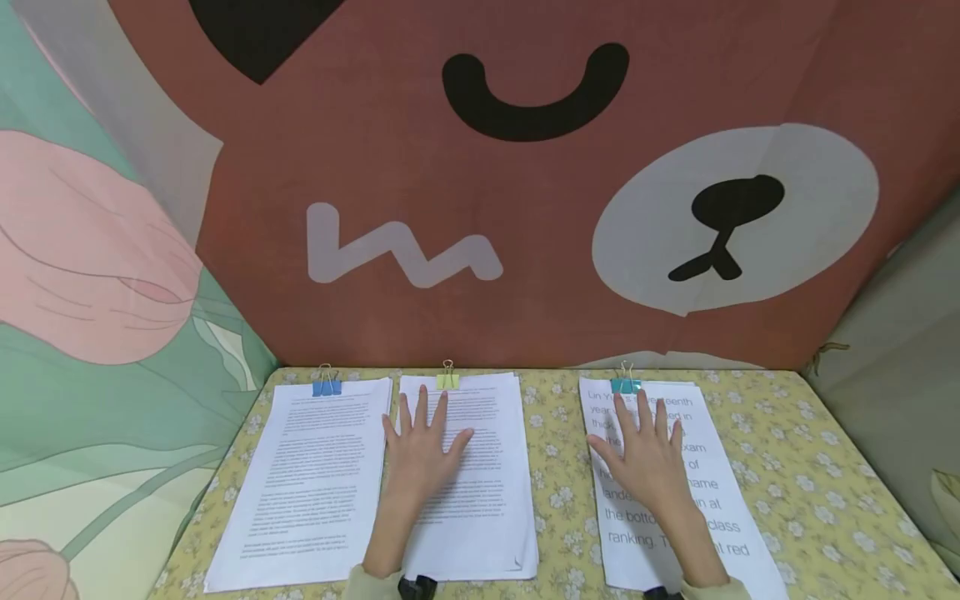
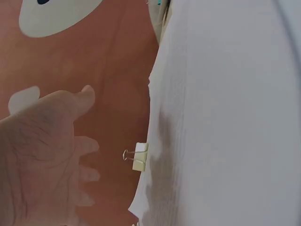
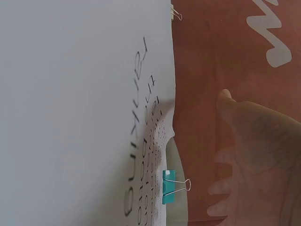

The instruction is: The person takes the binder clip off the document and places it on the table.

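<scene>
My left hand (image 1: 422, 458) is held over the middle paper stack (image 1: 487, 508), fingers spread and straight, holding nothing. A yellow binder clip (image 1: 447, 382) grips that stack's top edge, close beyond the fingertips. Over the large-print paper stack (image 1: 723, 558) on the right, my right hand (image 1: 651, 467) is spread the same way and holds nothing. The teal binder clip (image 1: 626, 386) sits at this stack's top, just past the fingers. Both wrist views show a gap between the palm and the pages, with shadows on the paper. Parts of the printed text are hidden beneath the hands.
A third paper stack (image 1: 307, 483) with a blue binder clip (image 1: 327, 388) lies at the left. All the stacks rest on a yellow floral tablecloth (image 1: 817, 500). Behind the table hangs a brown cloth (image 1: 540, 308) with a cartoon bear face; a flower-printed curtain (image 1: 90, 400) is at left.
</scene>
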Available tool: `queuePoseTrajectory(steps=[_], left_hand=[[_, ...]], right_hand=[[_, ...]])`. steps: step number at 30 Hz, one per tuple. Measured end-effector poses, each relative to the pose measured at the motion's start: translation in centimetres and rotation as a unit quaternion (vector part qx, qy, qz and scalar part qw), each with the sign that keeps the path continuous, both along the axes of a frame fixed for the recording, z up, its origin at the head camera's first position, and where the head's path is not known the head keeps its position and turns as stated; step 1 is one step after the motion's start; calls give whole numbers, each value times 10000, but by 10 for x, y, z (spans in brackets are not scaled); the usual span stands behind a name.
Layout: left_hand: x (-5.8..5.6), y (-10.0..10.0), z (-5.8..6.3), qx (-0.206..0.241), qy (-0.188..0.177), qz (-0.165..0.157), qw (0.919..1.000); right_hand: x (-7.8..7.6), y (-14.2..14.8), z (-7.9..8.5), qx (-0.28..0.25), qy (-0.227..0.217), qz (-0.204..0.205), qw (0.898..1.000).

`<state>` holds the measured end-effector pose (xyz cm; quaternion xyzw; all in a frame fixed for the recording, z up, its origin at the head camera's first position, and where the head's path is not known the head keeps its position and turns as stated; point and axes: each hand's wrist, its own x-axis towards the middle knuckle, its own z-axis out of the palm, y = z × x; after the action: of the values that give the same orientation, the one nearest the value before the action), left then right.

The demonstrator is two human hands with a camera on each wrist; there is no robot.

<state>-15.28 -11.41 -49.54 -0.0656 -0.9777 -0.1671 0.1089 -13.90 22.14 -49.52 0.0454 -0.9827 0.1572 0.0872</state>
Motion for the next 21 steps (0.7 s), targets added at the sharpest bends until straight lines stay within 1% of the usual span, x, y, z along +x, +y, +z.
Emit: queuePoseTrajectory(steps=[3,5,7,10,17,21], left_hand=[[-1,-7,1,154,-241,157,9995],[-2,-13,2,186,-470,335,9982],[-3,-19,3,212,-702,538,9959],[-4,-28,5,280,-954,811,9917],[-4,-46,8,445,-1230,1352,9822],[-7,-53,5,528,-1409,1622,9752]], right_hand=[[0,-1,0,-34,-55,-15,10000],[0,-1,0,-91,-88,-16,9999],[0,-2,0,-155,-94,-4,9998],[1,-2,1,-228,-109,28,9997],[2,-3,0,-311,-148,53,9994],[2,-4,-2,-323,-128,78,9994]])
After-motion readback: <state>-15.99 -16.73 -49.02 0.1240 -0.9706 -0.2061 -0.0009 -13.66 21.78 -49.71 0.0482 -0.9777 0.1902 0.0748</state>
